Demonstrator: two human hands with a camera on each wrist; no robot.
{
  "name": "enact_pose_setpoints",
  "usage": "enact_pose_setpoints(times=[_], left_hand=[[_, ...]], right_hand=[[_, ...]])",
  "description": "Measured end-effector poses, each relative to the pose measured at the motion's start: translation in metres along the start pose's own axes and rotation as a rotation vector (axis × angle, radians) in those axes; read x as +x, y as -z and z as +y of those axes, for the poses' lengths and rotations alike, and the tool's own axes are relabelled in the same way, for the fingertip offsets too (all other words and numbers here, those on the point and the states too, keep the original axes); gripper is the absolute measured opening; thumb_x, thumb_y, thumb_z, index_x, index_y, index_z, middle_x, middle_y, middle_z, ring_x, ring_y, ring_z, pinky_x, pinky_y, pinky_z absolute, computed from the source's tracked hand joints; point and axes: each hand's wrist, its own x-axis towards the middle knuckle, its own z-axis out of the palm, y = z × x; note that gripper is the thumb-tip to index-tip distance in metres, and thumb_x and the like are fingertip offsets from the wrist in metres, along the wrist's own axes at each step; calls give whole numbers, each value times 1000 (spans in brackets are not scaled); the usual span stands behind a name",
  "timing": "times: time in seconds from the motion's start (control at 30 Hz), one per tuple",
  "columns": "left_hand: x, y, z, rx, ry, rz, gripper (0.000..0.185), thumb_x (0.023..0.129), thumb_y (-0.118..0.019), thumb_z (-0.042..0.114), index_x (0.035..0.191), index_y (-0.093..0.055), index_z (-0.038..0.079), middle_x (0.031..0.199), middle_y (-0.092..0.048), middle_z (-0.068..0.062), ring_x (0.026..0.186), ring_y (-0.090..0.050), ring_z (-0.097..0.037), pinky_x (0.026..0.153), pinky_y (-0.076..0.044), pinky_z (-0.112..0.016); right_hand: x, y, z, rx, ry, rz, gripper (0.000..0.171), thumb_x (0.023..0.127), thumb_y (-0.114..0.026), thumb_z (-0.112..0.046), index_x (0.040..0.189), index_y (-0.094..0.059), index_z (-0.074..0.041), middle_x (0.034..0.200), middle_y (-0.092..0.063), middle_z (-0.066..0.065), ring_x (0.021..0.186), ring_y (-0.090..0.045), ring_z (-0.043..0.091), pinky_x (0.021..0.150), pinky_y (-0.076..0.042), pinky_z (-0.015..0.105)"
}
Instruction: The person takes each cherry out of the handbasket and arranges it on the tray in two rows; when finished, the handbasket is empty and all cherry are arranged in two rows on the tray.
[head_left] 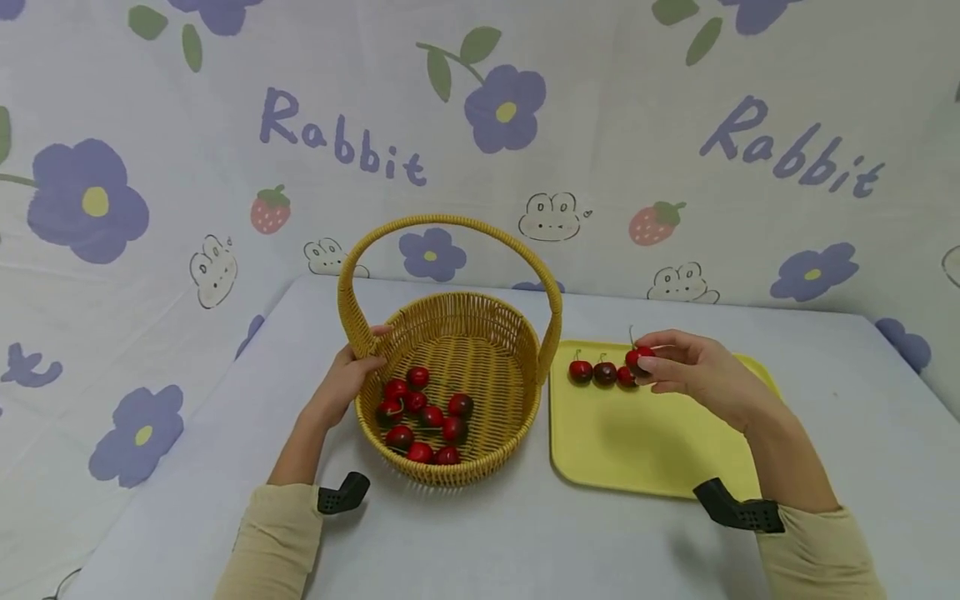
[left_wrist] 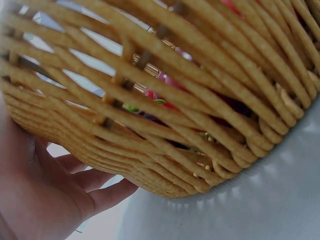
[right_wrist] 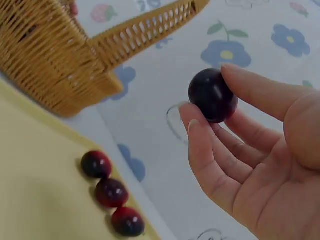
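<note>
My left hand (head_left: 343,385) grips the round wicker basket (head_left: 457,477) at its left rim, by the foot of the tall handle. In the left wrist view, fingers lie against the basket's woven outer wall (left_wrist: 165,125). Several dark red cherries (head_left: 432,416) lie in the basket, mostly at its front left. Over the yellow tray (head_left: 637,450), my right hand (head_left: 716,383) pinches one cherry (right_wrist: 212,95) between thumb and fingertips, its stem pointing up. Below and left of it, three cherries (right_wrist: 111,192) sit in a row along the tray's back edge.
The tray stands just right of the basket on a white-covered table (head_left: 510,542). The handle (head_left: 450,220) arches high over the basket. Behind the table hangs a printed cloth (head_left: 600,133) with flowers, rabbits and strawberries.
</note>
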Motion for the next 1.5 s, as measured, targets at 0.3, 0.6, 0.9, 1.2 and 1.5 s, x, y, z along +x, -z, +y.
enact_pose_setpoints(times=[0.3, 0.6, 0.9, 1.2, 1.5], left_hand=[[0, -1, 1, 3, -4, 3, 49, 95, -42, 3, 143, -37, 7, 143, -36, -22, 129, -35, -36, 105, -22, -55], [0, 0, 1, -4, -5, 2, 49, 95, -42, 3, 143, -37, 6, 142, -37, -22, 128, -35, -35, 106, -22, -53], [1, 0, 1, -6, -12, 0, 49, 95, -41, 3, 143, -37, 5, 141, -38, -23, 128, -36, -36, 106, -22, -53], [-1, -1, 2, -7, -5, -2, 49, 95, -41, 1, 144, -35, 4, 142, -36, -24, 130, -34, -37, 107, -21, -54], [0, -1, 2, -13, 5, 2, 50, 95, -41, 2, 144, -35, 5, 142, -36, -23, 129, -35, -36, 107, -21, -53]], right_hand=[[9, 11, 30, 5, -79, 67, 59, 94, -61, -29, 134, -40, 9, 120, -57, 12, 98, -63, 12, 87, -48, 30], [18, 16, 53, -30, -148, 151, 63, 93, -62, -30, 133, -40, 12, 112, -62, 10, 95, -65, 15, 85, -50, 30], [23, 17, 67, -2, -209, 193, 58, 94, -61, -26, 132, -44, 14, 103, -64, 1, 87, -63, 9, 81, -51, 27], [28, 14, 75, -2, -242, 221, 56, 94, -62, -25, 131, -45, 14, 98, -63, -1, 79, -64, 6, 76, -52, 24], [33, 10, 78, -107, -269, 275, 55, 94, -60, -29, 130, -50, 11, 113, -61, 15, 77, -61, 5, 71, -52, 22]])
